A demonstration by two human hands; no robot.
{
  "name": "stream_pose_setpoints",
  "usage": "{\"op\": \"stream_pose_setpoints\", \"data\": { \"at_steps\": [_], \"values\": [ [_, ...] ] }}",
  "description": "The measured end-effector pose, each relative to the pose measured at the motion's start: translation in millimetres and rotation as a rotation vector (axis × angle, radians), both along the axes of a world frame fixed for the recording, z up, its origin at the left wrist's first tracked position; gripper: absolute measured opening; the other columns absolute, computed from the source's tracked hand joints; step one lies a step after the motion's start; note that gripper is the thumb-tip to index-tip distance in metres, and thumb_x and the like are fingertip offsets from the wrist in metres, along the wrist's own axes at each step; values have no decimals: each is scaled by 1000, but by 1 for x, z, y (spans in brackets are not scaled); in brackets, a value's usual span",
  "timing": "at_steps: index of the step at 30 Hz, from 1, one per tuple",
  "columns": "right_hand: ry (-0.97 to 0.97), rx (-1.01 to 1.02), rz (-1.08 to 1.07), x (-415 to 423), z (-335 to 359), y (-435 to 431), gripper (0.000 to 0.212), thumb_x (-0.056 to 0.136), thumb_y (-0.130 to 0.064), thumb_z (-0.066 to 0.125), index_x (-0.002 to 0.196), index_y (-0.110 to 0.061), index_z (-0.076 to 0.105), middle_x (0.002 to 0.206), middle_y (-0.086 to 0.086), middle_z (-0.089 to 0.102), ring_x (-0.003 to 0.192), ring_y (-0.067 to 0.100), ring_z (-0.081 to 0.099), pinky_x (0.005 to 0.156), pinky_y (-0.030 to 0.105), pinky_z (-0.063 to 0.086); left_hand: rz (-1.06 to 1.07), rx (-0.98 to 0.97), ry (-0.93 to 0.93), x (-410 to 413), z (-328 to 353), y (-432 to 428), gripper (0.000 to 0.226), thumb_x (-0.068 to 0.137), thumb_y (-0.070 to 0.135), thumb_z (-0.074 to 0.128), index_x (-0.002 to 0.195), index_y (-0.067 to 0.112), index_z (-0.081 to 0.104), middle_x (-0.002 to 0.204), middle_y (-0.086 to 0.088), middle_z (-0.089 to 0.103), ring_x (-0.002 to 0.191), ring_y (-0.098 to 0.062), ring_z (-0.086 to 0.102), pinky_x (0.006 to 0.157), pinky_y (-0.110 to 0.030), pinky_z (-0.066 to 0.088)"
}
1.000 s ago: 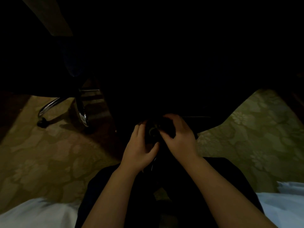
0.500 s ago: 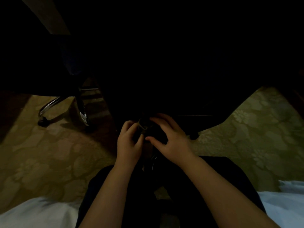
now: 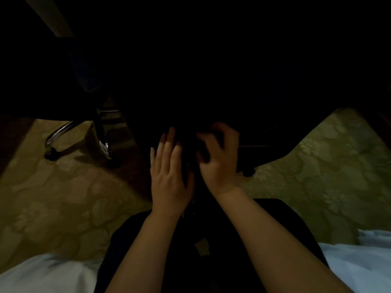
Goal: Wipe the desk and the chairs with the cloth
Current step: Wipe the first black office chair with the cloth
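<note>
The scene is very dark. My left hand (image 3: 169, 174) lies with straight fingers against a dark object (image 3: 189, 153) held between both hands. My right hand (image 3: 218, 153) has its fingers curled over that object from the right. I cannot tell whether the object is a cloth or part of the black chair (image 3: 211, 81), whose dark bulk fills the middle just beyond my hands. A strip of the wooden desk edge (image 3: 50, 15) shows at the upper left.
A second chair's chrome base (image 3: 63, 132) with a castor stands at the left on the patterned carpet (image 3: 63, 197). White fabric (image 3: 42, 273) lies at both bottom corners. My dark-clothed lap fills the bottom middle.
Both hands moved up and away from me toward the chair. My left fingers straightened out, and the small round part seen between the hands earlier is out of sight.
</note>
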State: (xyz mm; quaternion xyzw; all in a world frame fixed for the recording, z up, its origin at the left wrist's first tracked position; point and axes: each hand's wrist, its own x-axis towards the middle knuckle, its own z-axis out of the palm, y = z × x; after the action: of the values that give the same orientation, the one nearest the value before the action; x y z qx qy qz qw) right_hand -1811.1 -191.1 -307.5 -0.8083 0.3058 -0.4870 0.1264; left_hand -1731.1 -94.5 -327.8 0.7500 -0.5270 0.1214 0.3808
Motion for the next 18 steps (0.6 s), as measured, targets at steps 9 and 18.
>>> {"op": "stream_pose_setpoints", "data": {
  "at_steps": [9,18],
  "values": [
    [-305,15,-203,-16,32,-19,33,77,-20,61,108,-17,48,121,7,42,112,15,42,95,12,35,66,134,-35,-1,-4,-5,70,91,27,50,153,15,20,162,-3,8,151,-22,6,117,-56,16],
    [86,32,4,-17,-9,-15,47,74,-12,74,113,-20,49,123,8,40,111,31,51,83,30,51,69,187,-26,10,-3,-3,76,91,24,52,155,15,14,163,-3,-1,151,-22,0,118,-58,13]
  ]
}}
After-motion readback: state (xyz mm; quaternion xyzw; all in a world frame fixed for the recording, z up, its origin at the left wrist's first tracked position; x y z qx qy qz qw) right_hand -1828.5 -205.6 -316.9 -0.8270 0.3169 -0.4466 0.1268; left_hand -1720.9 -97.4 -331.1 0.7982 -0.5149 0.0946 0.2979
